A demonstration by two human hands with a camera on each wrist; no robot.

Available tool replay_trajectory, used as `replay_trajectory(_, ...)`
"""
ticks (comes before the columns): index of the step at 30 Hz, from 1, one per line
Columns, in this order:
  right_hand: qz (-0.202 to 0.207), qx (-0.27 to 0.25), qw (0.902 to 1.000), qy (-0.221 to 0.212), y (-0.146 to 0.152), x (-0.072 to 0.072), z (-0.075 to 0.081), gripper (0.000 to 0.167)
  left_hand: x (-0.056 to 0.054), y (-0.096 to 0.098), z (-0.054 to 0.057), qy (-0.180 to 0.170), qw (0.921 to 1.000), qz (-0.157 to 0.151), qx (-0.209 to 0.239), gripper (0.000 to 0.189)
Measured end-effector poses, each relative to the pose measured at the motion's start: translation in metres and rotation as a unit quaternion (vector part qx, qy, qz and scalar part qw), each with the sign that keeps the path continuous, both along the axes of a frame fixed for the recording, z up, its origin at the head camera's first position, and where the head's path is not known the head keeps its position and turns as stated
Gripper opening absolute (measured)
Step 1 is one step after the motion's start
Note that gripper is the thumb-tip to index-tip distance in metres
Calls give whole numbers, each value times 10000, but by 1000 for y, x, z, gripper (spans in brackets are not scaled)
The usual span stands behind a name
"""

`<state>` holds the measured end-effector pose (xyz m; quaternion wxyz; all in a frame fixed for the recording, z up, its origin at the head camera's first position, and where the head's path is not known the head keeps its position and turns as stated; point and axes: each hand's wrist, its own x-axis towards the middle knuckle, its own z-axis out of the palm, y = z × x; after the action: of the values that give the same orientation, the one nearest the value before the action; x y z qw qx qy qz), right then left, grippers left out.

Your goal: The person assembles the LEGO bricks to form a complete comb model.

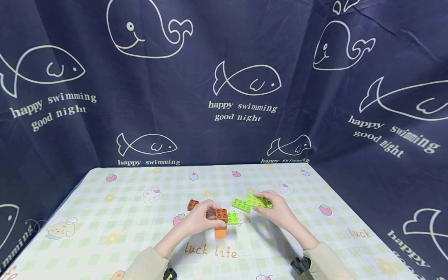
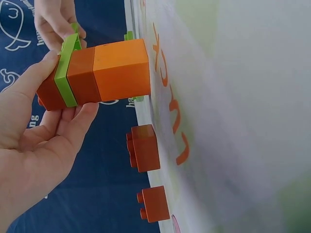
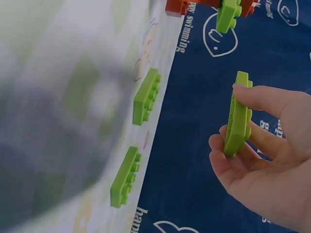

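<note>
My left hand (image 1: 199,219) grips a small upright stack near its top, thumb and fingers on opposite sides. In the left wrist view, the stack has an orange block (image 2: 121,70) at the bottom, a brown block (image 2: 82,75) above it, then a green plate brick (image 2: 67,73) and another brown block (image 2: 50,92) on top. The green plate brick juts out to the right of the stack. My right hand (image 1: 276,208) pinches a loose light-green plate brick (image 3: 239,116) by its ends, studs facing up, above the table and right of the stack.
Two more green plate bricks (image 3: 146,97) lie on the table beneath my right hand. Two loose brown blocks (image 2: 145,148) sit to the left of the stack, one partly behind my left hand. A patterned cloth (image 1: 140,225) covers the table; dark-blue curtains (image 1: 196,136) surround it.
</note>
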<state>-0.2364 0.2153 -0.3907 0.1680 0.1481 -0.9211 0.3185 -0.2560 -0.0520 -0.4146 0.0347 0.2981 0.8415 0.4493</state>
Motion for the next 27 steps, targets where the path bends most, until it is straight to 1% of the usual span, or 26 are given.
replay_trajectory(6, 210, -15, 9998, -54, -11, 2, 5, 39, 0, 0, 0, 36, 10000, -3, -16, 40)
replay_trajectory(12, 541, -85, 9985, -64, -20, 4, 9, 40, 0, 0, 0, 53, 10000, 20, -74, 40)
replay_trajectory(19, 847, -1, 9964, -60, -29, 4, 12, 39, 0, 0, 0, -26, 9999, 36, -125, 40)
replay_trajectory(24, 1144, 35, 9934, 37, -34, 4, 12, 39, -1, 0, 0, -112, 9999, 22, -78, 40)
replay_trajectory(27, 1254, 47, 9920, 97, -37, 4, 12, 38, -1, 0, 0, -137, 9999, 21, -58, 39)
